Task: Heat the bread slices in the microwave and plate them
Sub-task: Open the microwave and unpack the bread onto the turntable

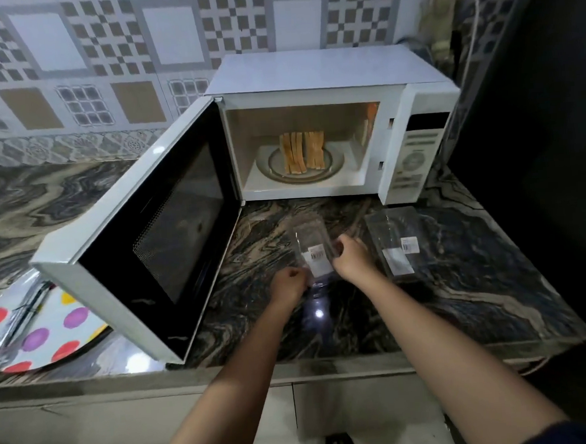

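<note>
Both forearms reach out over the marbled countertop [468,300]; the left hand [288,285] pinches the near edge of a clear plastic wrapper [315,251] with curled fingers, and the right hand [352,257] grips its right side; a second clear wrapper [399,246] lies flat just to the right; at far left a dotted plate [51,326] sits partly under the open door [168,222] of the white microwave [327,75]; inside it, the bread slices [302,151] stand on edge in two bunches on the glass turntable [336,164]; patterned wall tiles [103,61] run behind
</note>
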Demonstrator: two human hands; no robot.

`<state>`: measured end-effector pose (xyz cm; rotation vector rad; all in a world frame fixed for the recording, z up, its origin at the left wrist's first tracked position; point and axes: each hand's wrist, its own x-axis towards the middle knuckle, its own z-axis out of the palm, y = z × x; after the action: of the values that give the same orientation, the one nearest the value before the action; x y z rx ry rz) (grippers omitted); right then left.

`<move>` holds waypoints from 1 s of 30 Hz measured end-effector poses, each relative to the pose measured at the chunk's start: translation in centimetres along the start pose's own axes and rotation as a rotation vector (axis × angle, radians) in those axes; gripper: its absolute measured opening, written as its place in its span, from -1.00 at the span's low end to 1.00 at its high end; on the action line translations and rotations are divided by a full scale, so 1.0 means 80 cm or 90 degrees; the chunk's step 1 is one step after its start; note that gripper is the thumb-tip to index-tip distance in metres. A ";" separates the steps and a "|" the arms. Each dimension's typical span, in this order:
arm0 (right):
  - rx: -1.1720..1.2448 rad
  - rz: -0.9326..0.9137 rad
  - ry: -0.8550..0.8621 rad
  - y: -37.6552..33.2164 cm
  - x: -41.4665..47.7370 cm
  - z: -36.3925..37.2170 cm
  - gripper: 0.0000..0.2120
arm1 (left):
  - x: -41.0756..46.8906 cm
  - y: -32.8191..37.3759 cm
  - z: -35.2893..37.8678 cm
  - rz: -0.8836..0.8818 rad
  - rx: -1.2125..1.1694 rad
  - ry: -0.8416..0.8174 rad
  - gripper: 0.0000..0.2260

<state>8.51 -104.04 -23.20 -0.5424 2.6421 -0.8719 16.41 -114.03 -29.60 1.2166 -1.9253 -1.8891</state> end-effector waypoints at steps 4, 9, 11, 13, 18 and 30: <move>0.056 0.075 -0.019 0.008 -0.004 0.007 -0.66 | -0.017 0.011 -0.005 -0.051 -0.069 0.028 -0.78; 0.154 0.180 -0.045 0.015 0.002 0.014 -0.69 | -0.024 0.022 -0.009 -0.095 -0.134 -0.009 -0.83; 0.222 0.221 -0.072 0.019 0.003 0.014 -0.76 | -0.022 0.022 -0.011 -0.098 -0.137 -0.012 -0.83; 0.279 0.251 -0.086 0.021 -0.002 0.013 -0.86 | -0.021 0.018 -0.011 -0.095 -0.126 -0.010 -0.82; 0.325 0.265 -0.091 0.024 -0.008 0.016 -0.86 | -0.025 0.014 -0.013 -0.080 -0.110 0.015 -0.76; 0.002 0.133 -0.106 0.019 -0.030 -0.009 -0.74 | -0.066 0.036 -0.011 0.063 0.203 0.133 -0.73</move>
<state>9.97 -101.53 -23.20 -0.3167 2.4904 -0.7338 19.21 -111.72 -24.78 1.3123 -2.1785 -1.3818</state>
